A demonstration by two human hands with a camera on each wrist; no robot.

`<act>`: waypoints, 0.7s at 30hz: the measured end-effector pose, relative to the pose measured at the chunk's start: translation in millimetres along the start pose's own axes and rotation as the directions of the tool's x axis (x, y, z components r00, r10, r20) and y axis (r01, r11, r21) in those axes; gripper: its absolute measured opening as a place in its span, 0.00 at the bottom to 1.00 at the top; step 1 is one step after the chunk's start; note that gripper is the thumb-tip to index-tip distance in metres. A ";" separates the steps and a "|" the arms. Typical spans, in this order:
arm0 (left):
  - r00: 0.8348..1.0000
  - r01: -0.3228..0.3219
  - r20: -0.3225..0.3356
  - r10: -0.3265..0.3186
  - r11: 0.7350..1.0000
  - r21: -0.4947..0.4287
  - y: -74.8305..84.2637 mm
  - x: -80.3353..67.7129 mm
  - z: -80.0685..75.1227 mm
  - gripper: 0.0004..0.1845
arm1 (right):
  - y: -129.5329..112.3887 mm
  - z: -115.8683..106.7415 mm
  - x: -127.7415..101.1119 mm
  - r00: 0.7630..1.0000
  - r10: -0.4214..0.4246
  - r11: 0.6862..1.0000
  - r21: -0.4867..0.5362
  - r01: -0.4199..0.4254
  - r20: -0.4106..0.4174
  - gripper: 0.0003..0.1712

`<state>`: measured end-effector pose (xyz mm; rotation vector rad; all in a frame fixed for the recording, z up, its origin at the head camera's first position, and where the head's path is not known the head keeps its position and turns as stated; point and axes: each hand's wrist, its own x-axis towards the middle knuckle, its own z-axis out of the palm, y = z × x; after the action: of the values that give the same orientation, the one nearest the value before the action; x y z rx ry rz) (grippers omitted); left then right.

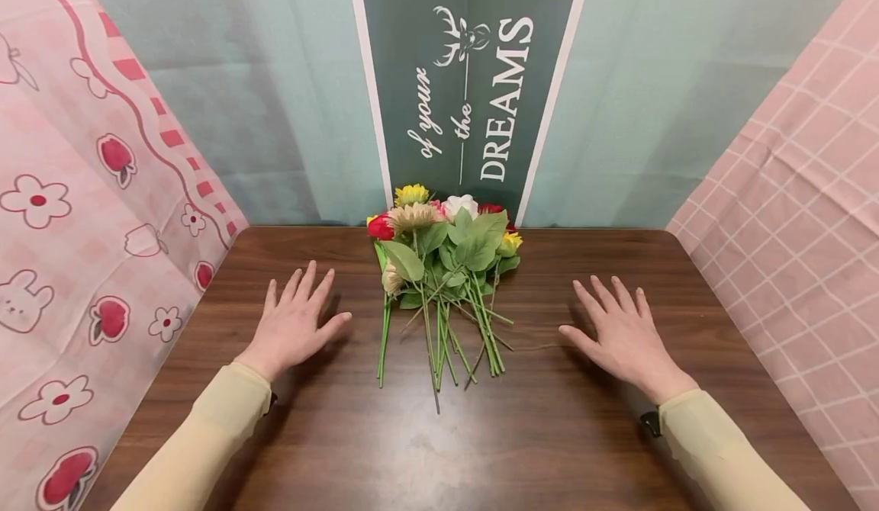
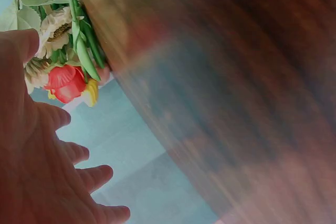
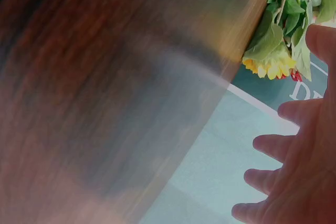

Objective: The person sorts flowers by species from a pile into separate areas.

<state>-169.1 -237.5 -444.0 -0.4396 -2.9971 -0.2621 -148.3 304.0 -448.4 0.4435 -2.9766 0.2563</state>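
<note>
A loose pile of flowers with green leaves (image 1: 477, 240) and long stems lies at the far middle of the wooden table (image 1: 330, 450). Among the blooms are a white flower (image 1: 460, 205), a beige one (image 1: 412, 216), a red one (image 1: 380, 226) and yellow ones (image 1: 510, 244). To the left of the pile, my left hand (image 1: 291, 328) is spread palm down, holding nothing. My right hand (image 1: 621, 335) is likewise spread on the other side, apart from the flowers. In the left wrist view a red flower (image 2: 66, 83) shows beyond the thumb; the right wrist view shows a yellow bloom (image 3: 270, 66).
Behind the table's far edge hangs a grey-green curtain with a dark lettered panel (image 1: 467, 76). Pink patterned cloth (image 1: 62, 267) borders the left side, and pink checked cloth (image 1: 810, 213) the right. Stems point toward the near side of the table.
</note>
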 end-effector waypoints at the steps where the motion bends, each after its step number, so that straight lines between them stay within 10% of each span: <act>1: 0.999 -0.029 -0.030 0.029 1.000 -0.004 2.7 1.8 -1.2 0.46 | 0.2 -0.4 0.9 1.000 -0.005 1.000 -0.004 0.005 -0.013 0.50; 6: 0.933 -0.318 -0.167 0.320 0.947 0.038 44.8 28.0 -20.4 0.42 | 0.2 -7.3 10.8 0.983 -0.027 1.000 0.008 0.029 -0.182 0.34; 11: 0.847 -0.527 0.014 0.532 0.836 0.154 124.1 74.6 -34.3 0.36 | -8.3 -17.9 32.7 0.964 -0.066 0.997 0.018 0.073 -0.257 0.23; 16: 0.796 -0.603 0.246 0.553 0.759 0.248 185.3 114.4 -11.4 0.32 | -22.7 -14.7 52.5 0.973 -0.127 0.992 -0.003 0.129 -0.192 0.24; 21: 0.799 -0.595 0.384 0.463 0.705 0.387 213.7 139.3 20.0 0.32 | -32.9 -3.0 57.3 0.981 -0.154 0.987 0.022 0.158 -0.121 0.24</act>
<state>-240.8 6.1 -413.2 -1.3220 -2.8213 0.6474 -192.5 257.5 -432.3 0.6379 -2.8071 0.3027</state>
